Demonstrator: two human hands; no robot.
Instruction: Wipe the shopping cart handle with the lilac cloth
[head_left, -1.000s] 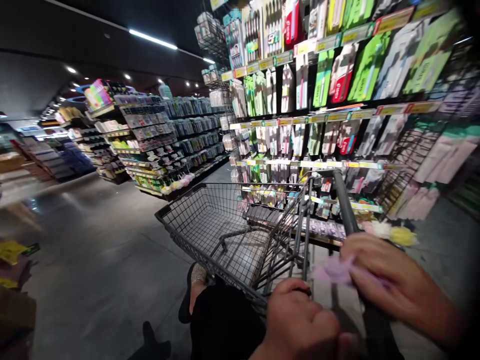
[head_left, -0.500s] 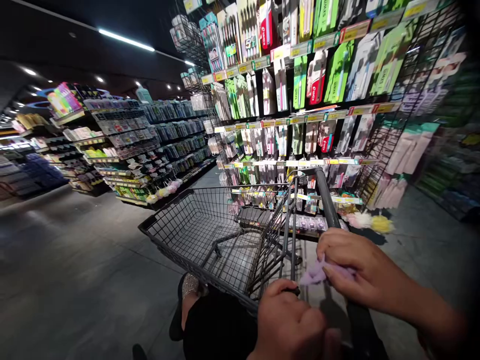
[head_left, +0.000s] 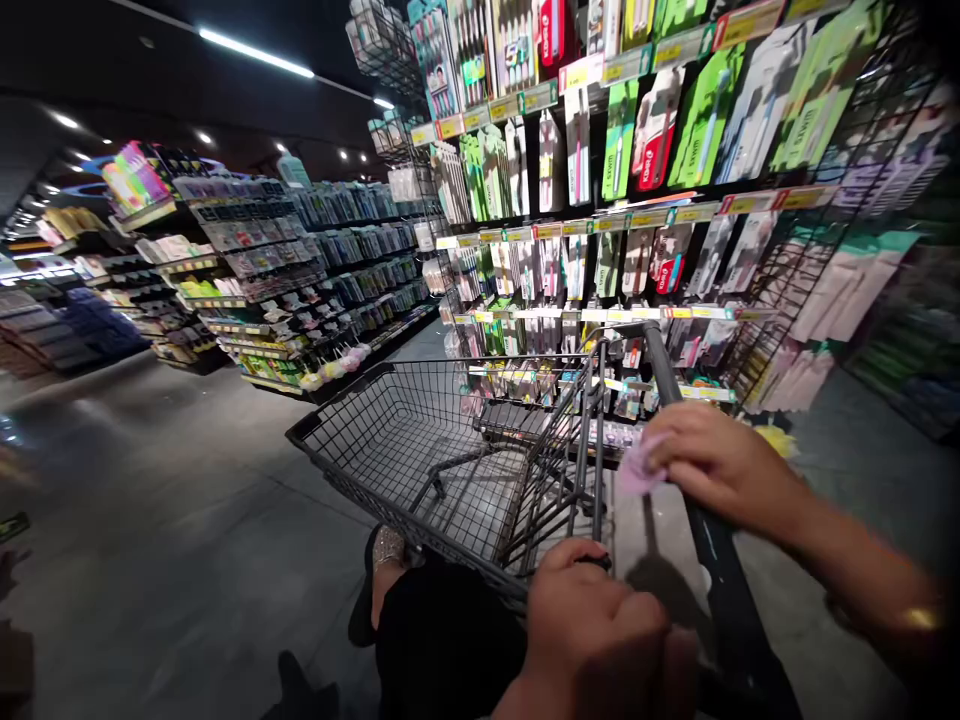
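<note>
Here's the right hand [head_left: 709, 455], closed over the cart's handle [head_left: 729, 600], a lilac cloth [head_left: 642, 466] pinched in its fingers and bunched out on the basket side! Whether the cloth itself meets the bar, the fingers hide. Nearer and lower, the left hand [head_left: 600, 630] is balled into a fist; something dark peeks out by its thumb, and how it grips the cart, if it does, can't be told from here. So where do we stand? It looks like a job in mid-flow, my guess being a wipe of the handle: the cloth is out, gripped and up at the bar, and that much is done. Bar runs on both ways from the right hand, beyond it and back below it, with no cloth on either stretch; which part has had its wipe, there's no telling. The basket [head_left: 337, 482] spreads out ahead of the left hand, no cloth on it, so if it's due a wipe, that's left. Beyond both hands, packets [head_left: 697, 120] fill the rack.
</note>
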